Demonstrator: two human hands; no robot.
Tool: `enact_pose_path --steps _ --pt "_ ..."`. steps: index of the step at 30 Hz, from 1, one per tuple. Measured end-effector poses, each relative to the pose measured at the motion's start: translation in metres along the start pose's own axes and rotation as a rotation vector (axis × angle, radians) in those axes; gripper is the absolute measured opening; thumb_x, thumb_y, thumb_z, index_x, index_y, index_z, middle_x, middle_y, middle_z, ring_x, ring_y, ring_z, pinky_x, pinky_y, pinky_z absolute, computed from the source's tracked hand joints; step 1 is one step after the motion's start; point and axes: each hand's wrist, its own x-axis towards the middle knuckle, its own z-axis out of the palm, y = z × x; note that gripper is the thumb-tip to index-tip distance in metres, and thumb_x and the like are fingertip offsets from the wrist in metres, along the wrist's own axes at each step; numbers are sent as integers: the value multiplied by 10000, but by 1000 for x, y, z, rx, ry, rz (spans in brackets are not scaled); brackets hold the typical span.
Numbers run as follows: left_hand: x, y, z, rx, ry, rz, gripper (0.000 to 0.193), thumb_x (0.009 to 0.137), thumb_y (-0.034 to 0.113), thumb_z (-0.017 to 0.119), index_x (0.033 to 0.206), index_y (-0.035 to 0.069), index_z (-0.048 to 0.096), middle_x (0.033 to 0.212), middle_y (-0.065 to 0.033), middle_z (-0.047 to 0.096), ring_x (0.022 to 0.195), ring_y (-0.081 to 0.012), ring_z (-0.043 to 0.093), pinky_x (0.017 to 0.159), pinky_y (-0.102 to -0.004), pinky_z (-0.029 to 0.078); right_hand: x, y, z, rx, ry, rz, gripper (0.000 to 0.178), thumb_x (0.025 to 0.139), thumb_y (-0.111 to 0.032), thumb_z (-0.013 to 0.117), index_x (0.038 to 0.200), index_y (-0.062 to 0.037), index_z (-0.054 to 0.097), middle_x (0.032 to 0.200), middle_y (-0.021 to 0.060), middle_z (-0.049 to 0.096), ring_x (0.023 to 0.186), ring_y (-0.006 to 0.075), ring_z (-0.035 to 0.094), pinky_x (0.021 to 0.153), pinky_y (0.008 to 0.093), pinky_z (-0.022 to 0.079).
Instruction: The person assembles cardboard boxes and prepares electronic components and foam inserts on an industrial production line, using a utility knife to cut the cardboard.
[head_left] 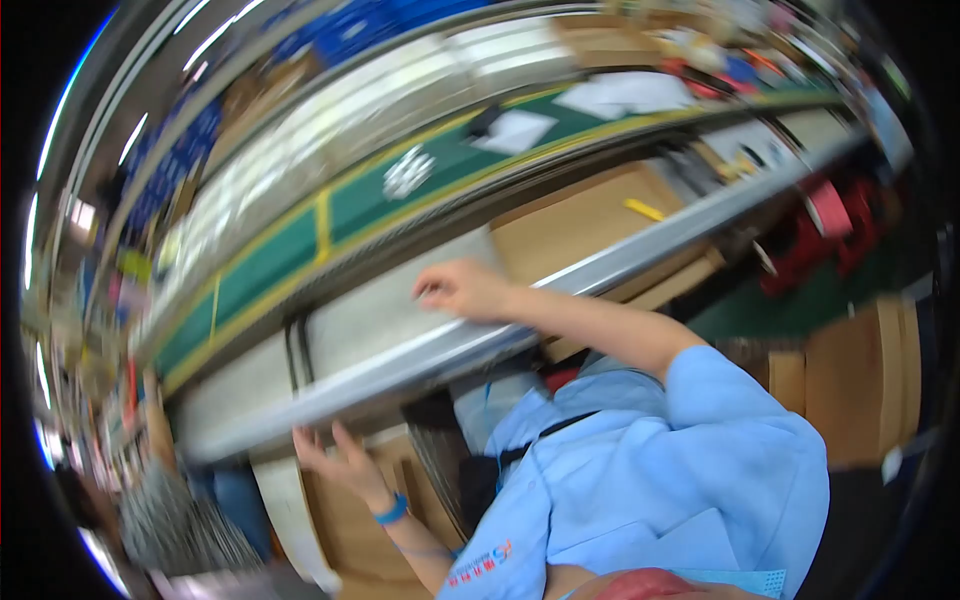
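My left hand (345,468), with a blue band at its wrist, is held out over an open cardboard box (400,535) below the bench edge. Its fingers are spread and it holds nothing. Above the pale bench top (375,300), my right hand (468,290) has its fingers curled in. Whether something small sits in its fingertips is hidden by blur. Right of that hand lies a shallow cardboard tray (570,225) with a yellow strip-like object (644,209) on it. A grey metal rail (420,362) runs along the bench's near edge.
Beyond the bench, a green conveyor belt (365,205) carries a bundle of white parts (408,172) and white sheets (515,131). Stacked pale trays (330,115) line its far side. A co-worker in a grey top (185,525) is at the left. Cardboard boxes (850,385) stand at the right.
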Motion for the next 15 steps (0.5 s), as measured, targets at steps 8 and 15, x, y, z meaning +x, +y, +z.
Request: enact_pose_path --steps 8,15 --pt "1 25 32 5 -136 232 462 910 214 504 1299 4 368 1281 -161 417 1127 -281 454 918 -369 372 -61 -18 -51 -380 199 -128 192 777 -193 598 948 -108 578 847 48 587 821 249 597 670 381 460" --pt "18 45 80 -4 -189 313 441 911 191 499 1296 16 373 1271 -144 441 1124 -271 465 911 -362 381 -93 -20 -88 -347 336 35 187 774 -194 614 933 -104 578 871 52 585 801 246 597 667 380 464"
